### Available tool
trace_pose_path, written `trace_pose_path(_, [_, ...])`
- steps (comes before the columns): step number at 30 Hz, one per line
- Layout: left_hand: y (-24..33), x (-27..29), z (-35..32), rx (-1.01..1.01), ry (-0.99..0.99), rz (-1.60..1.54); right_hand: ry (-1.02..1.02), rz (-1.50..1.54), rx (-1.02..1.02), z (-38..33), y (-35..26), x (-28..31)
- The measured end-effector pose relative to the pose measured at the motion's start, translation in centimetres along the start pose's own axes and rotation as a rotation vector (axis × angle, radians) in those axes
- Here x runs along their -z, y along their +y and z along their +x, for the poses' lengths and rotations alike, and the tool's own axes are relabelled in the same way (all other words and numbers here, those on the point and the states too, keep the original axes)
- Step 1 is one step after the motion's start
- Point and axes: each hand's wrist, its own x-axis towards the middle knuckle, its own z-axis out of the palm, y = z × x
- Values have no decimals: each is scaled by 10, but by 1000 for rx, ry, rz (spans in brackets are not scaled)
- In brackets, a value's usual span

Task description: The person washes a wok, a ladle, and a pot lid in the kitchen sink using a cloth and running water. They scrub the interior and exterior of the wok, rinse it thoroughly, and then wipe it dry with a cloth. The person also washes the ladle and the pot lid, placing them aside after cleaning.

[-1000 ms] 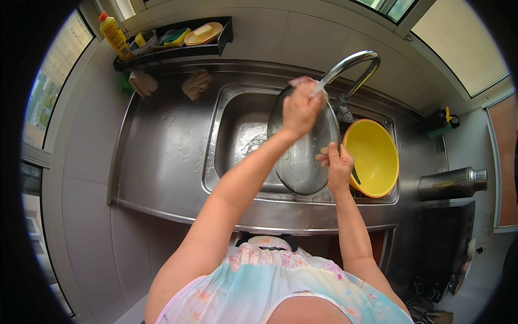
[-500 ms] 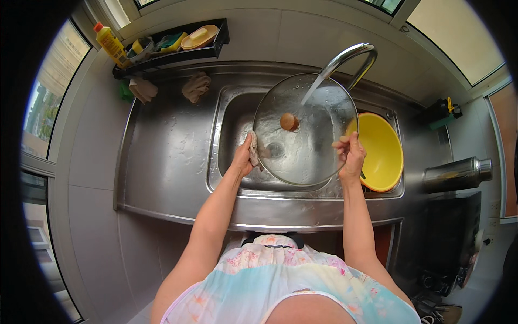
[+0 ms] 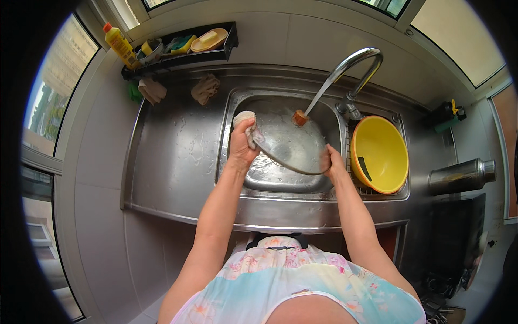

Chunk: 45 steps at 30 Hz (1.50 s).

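A round glass pot lid (image 3: 291,143) with a brown knob (image 3: 299,117) is held tilted over the steel sink basin (image 3: 237,108), under water running from the curved tap (image 3: 356,62). My left hand (image 3: 241,146) presses a white cloth (image 3: 246,125) against the lid's left rim. My right hand (image 3: 330,162) grips the lid's right rim from below.
A yellow bowl (image 3: 379,155) sits in the right-hand basin. A steel flask (image 3: 461,175) lies on the right counter. A black shelf (image 3: 178,46) behind the sink carries a yellow bottle (image 3: 120,46), sponges and a soap dish. Two rags (image 3: 205,88) hang below it.
The lid has tipped from nearly face-up to edge-on and sunk lower in the basin. My left hand now holds a white cloth at its rim.
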Motion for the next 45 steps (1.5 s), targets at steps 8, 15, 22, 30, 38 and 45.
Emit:
trace_pose_path(8, [-23,-76,19,-181,133,58,118,-1044,507,27,-18,-39])
trace_pose_path(15, [-21,-97,47,-242,256,57,-556,-911,312,-39,-52,-121])
trace_pose_path(22, [-2,-64,99,-84,336,-24,-395,-1381,1115,-101,-47,-119])
trace_pose_path(30, [10,-65,110,-21,195,25,-17,-1441,1270,-84,-76,-152])
trace_pose_path(38, [0,-44,64,69,-36,265,93,-1619,1137,-42,-75,-157])
trace_pose_path(45, [0,-9,61,165,-293,338,253,-1479,1108,-72,-70,-144])
